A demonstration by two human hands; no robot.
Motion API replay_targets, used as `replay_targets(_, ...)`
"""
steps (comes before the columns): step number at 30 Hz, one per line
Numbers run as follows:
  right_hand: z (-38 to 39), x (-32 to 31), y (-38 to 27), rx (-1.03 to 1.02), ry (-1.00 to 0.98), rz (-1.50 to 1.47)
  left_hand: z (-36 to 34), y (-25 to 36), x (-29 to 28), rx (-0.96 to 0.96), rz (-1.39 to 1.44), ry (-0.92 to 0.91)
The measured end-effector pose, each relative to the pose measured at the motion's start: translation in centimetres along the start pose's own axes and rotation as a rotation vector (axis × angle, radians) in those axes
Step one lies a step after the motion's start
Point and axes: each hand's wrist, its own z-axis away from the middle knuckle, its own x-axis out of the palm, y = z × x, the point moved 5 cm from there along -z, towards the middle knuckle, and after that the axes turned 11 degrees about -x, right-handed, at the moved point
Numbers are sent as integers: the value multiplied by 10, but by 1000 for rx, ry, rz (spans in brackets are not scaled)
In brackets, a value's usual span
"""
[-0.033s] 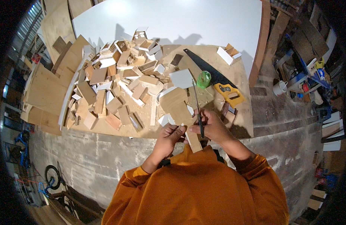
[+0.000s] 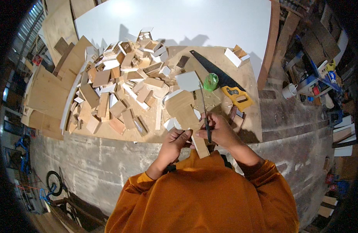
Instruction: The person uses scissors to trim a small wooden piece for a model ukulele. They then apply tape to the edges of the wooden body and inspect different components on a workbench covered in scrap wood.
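Observation:
My left hand (image 2: 176, 144) is closed, thumb and fingers pinching a narrow light wooden strip (image 2: 201, 146) near its upper end. Just above lies a wider brown wooden piece (image 2: 186, 115) with a jagged edge; whether it is joined to the strip I cannot tell. My right hand (image 2: 219, 131) is closed around a long, thin dark tool (image 2: 205, 108) that points away from me, its tip close to a green container (image 2: 210, 82). The right fingertips also come up against the strip, and some of the fingers of both hands are hidden.
A large heap of wooden offcuts (image 2: 124, 85) covers the left of the worktable (image 2: 252, 116). At right lies a handsaw (image 2: 217, 70) with a yellow handle. A pale square panel (image 2: 188, 81) sits mid-table, and a small white-sided wooden piece (image 2: 237, 57) at the far right.

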Motion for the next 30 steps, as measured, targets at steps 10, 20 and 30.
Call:
replay_targets(10, 1, 3, -8, -35, -49, 11, 3, 2, 1, -30, 32, -52)
replay_targets(20, 18, -8, -35, -337, 132, 525, 1, -1, -13, 148, 42, 139)
replay_targets(30, 51, -26, -45, -417, -78, 1146, 9, 11, -5, 127, 234, 15)
